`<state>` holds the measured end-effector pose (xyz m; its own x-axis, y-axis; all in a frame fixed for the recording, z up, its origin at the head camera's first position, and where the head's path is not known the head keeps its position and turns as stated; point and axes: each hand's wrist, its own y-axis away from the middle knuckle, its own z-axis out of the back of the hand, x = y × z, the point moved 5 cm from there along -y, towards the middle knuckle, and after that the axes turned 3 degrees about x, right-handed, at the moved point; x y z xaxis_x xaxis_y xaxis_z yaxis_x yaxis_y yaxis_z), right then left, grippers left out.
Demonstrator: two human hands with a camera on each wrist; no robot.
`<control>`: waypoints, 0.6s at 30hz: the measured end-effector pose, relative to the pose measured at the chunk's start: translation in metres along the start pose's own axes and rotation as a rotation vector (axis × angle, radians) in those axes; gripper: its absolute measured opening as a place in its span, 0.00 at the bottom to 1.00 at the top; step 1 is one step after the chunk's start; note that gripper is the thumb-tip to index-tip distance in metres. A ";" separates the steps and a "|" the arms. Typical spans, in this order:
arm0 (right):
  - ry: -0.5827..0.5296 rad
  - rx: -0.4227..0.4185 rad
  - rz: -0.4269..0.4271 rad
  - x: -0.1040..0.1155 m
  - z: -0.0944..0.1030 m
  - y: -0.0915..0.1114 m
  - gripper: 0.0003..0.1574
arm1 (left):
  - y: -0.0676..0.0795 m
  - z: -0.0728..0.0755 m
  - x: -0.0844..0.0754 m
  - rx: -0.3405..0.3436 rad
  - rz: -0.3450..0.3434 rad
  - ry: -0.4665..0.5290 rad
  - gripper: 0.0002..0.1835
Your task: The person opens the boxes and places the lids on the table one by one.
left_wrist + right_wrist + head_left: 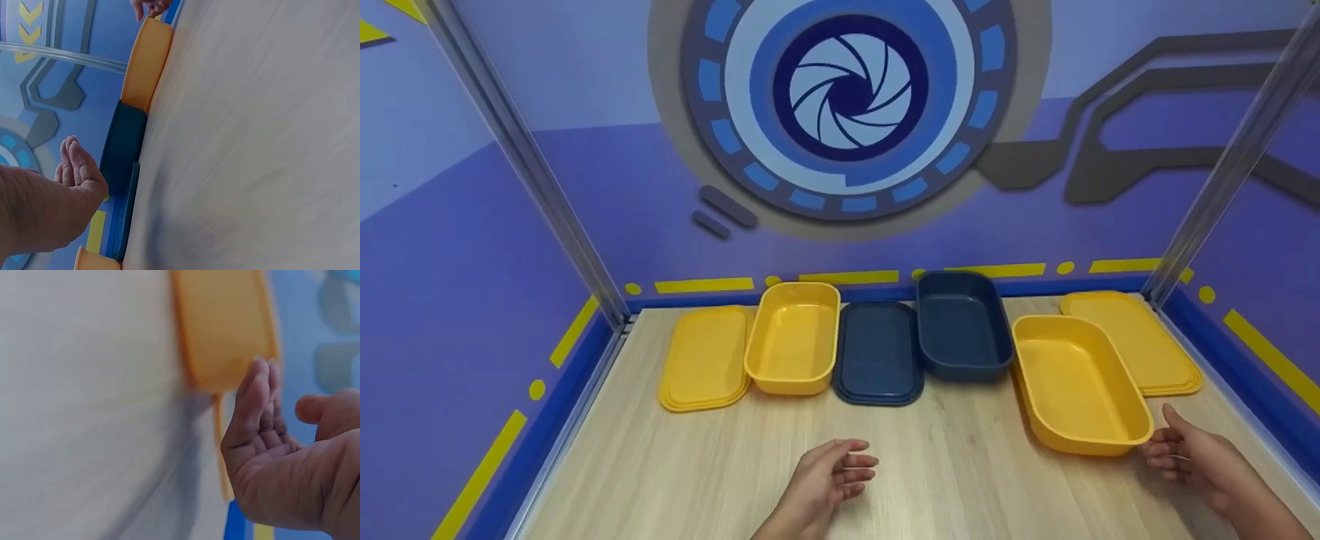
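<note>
My right hand [1200, 457] is beside the front right corner of a yellow box [1084, 390]. Its fingers are loosely bent, and the thumb stands apart from them. In the right wrist view the fingertips [259, 368] overlap the box's end; whether they touch it, I cannot tell. That box is turned at a slant, partly in front of a yellow lid [1155, 345]. Over the front middle of the table hangs my left hand [829, 480], fingers relaxed and holding nothing. A dark blue lid [879, 352] is nearest to it, with a dark blue box [964, 322] to the lid's right.
Farther left stand another open yellow box [793, 341] and a yellow lid [706, 358], in the same row along the back. A patterned blue-purple wall [607, 202] and metal posts [529, 165] bound the wooden table [697, 480].
</note>
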<state>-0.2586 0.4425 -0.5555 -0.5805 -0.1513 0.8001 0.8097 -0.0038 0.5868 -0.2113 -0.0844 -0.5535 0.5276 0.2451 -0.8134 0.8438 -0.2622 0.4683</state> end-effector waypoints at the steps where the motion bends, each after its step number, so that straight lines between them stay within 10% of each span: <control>1: 0.012 0.005 -0.012 0.000 -0.005 0.005 0.43 | 0.001 0.001 -0.001 -0.001 -0.003 0.004 0.19; 5: 0.073 -0.007 -0.037 0.001 -0.025 0.015 0.49 | 0.003 0.003 -0.005 -0.003 -0.011 0.018 0.20; 12: 0.002 -0.032 0.010 -0.008 -0.045 0.014 0.25 | 0.005 0.005 -0.002 0.004 -0.033 0.031 0.20; 18: -0.048 -0.081 -0.045 -0.008 -0.049 0.013 0.31 | 0.008 0.009 -0.002 -0.008 -0.020 0.033 0.21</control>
<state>-0.2392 0.3953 -0.5604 -0.6185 -0.1012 0.7793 0.7858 -0.0897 0.6120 -0.2069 -0.0951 -0.5514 0.5135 0.2807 -0.8109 0.8548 -0.2500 0.4548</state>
